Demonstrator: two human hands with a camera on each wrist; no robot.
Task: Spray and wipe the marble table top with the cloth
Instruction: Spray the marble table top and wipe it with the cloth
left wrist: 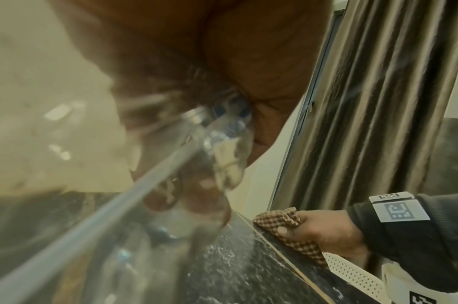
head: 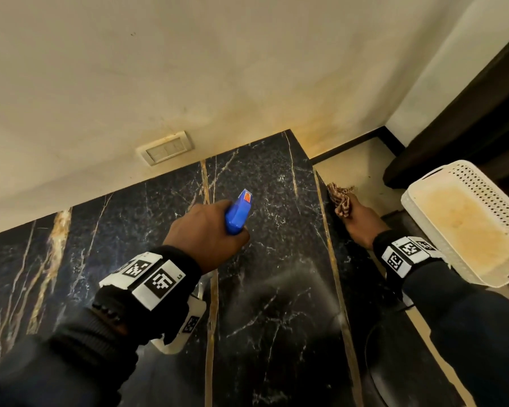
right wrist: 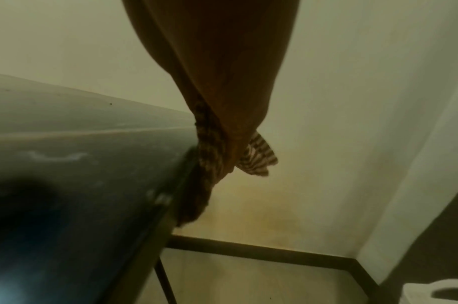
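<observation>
A black marble table top (head: 276, 245) with white and gold veins fills the lower head view. Over its middle my left hand (head: 209, 230) grips a spray bottle with a blue head (head: 238, 212), nozzle pointing away from me; its clear body (left wrist: 170, 205) shows close up in the left wrist view. A faint mist patch lies on the marble to the right. At the table's right edge my right hand (head: 362, 221) holds a brown textured cloth (head: 340, 198), also visible as cloth (left wrist: 287, 228) and cloth (right wrist: 212, 164).
A white perforated plastic basket (head: 465, 224) stands right of the table, near my right wrist. A cream wall with a switch plate (head: 166, 151) runs behind the table. Dark curtains (left wrist: 378, 102) hang at the right. Beige floor (head: 350, 168) lies past the table's right edge.
</observation>
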